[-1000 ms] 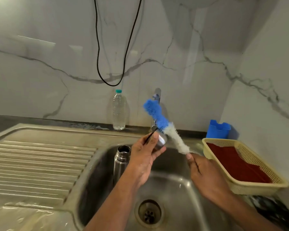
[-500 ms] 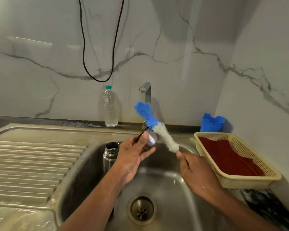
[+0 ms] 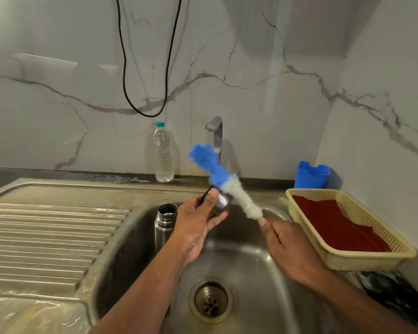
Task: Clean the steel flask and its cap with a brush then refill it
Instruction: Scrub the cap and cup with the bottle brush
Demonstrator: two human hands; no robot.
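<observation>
Left hand (image 3: 198,222) grips the steel cap (image 3: 221,202) over the sink (image 3: 246,266), thumb pressed across its top and fingers curled beneath. Right hand (image 3: 287,247) pinches the thin handle of the brush (image 3: 223,180) just below the white bristles, fingers curled round it; the blue tip points up toward the tap (image 3: 215,131) behind the sink. The bristles lie against the far side of the cap, so the step in hand looks like scrubbing the cap. No water shows at the tap.

The steel flask (image 3: 164,225) stands upright and open inside the sink, at its left wall, just beside the left wrist. Whether it holds anything I cannot tell.

Next, by my judgement, the cap wants turning in the fingers so the bristles reach its inside, then a rinse, which calls for freeing a hand to open the tap.

Right of the sink sits a cream basket (image 3: 343,261) holding a red cloth (image 3: 336,225), with a blue holder (image 3: 311,174) behind it. Behind the sink stands a capped plastic bottle (image 3: 163,155), seemingly of water.
</observation>
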